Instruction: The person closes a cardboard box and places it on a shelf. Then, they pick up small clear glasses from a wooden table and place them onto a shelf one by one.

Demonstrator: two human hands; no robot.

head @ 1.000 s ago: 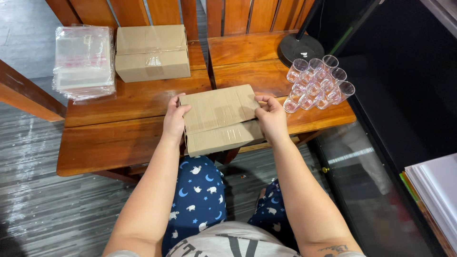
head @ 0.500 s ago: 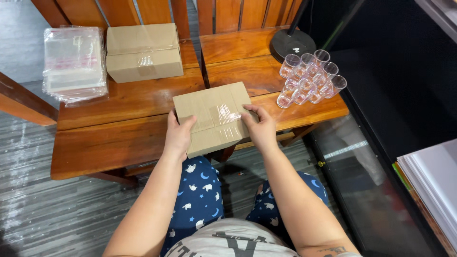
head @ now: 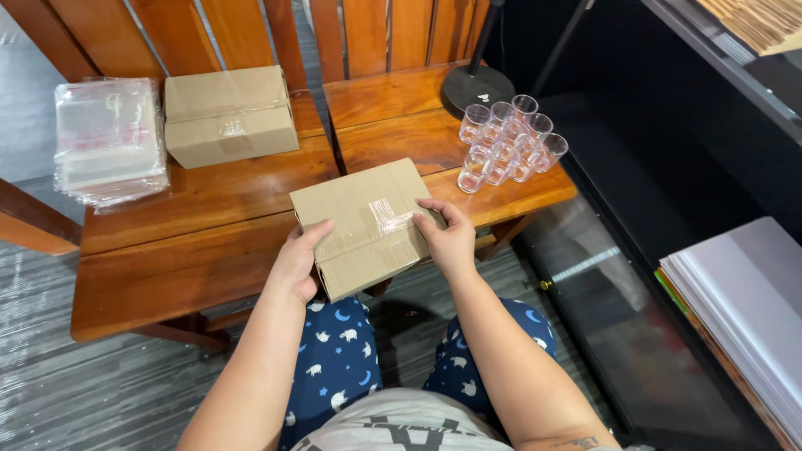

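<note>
Box [head: 368,225] — plain brown cardboard, flat-sided, flaps shut, a strip of clear tape across the top seam. It is held at the near edge of the table [head: 200,250], tilted, between both hands: left hand [head: 296,267] is closed on its left end, right hand [head: 451,242] on its right side, fingers curled over the top. Counted: two boxes — the second box [head: 230,113] lies at the table's far side; one stack of clear bags [head: 109,138] beside it; cups [head: 510,138], roughly ten, clustered at the table's right.
</note>
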